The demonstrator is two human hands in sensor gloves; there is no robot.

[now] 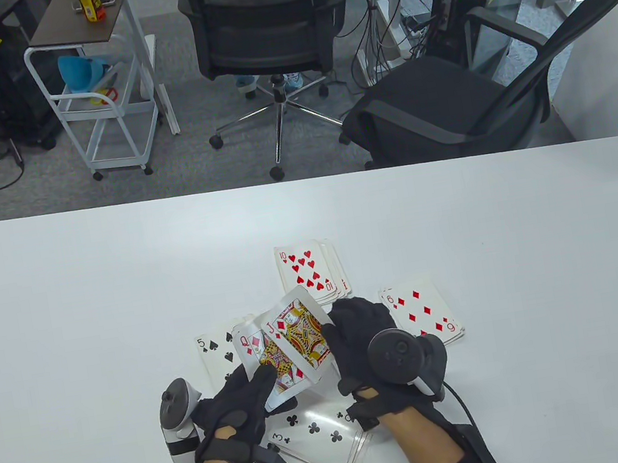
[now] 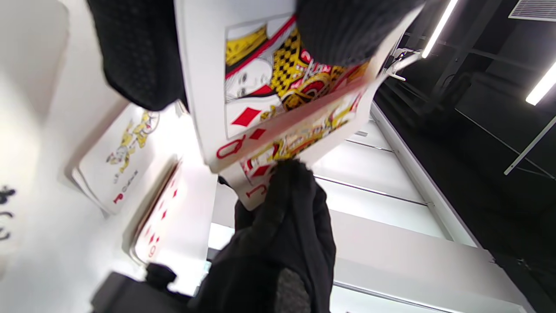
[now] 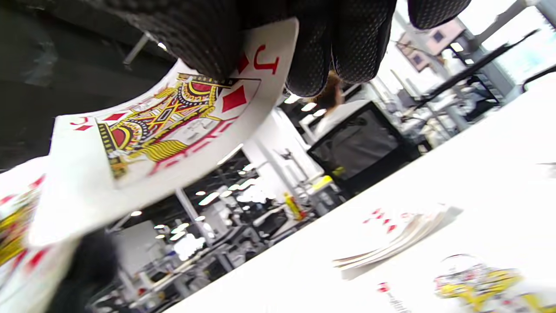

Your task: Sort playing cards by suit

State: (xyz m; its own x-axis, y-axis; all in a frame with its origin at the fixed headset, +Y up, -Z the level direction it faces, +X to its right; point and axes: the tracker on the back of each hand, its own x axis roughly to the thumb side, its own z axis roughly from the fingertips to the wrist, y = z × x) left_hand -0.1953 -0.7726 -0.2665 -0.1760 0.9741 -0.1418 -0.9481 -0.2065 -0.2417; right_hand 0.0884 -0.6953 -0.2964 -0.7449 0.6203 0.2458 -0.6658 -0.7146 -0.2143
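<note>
My left hand (image 1: 255, 389) grips a small fan of cards with the queen of diamonds (image 1: 264, 358) on top; its thumb presses on her face (image 2: 256, 100). The jack of diamonds (image 1: 304, 332) overlaps the queen. My right hand (image 1: 346, 334) pinches the jack's right edge, and its fingers (image 3: 312, 52) curl over the J corner (image 3: 173, 126). Both cards are held above the table. Face-up piles lie around them: hearts topped by the ten (image 1: 305, 273), diamonds (image 1: 424, 313), spades showing a five (image 1: 214, 352), and clubs topped by the three (image 1: 318, 435).
A joker card (image 2: 121, 161) lies on the white table (image 1: 93, 312) beside the diamonds pile (image 2: 158, 221). It is also low in the right wrist view as the joker (image 3: 478, 278). Two office chairs (image 1: 441, 105) and a cart (image 1: 100, 100) stand beyond the table's far edge.
</note>
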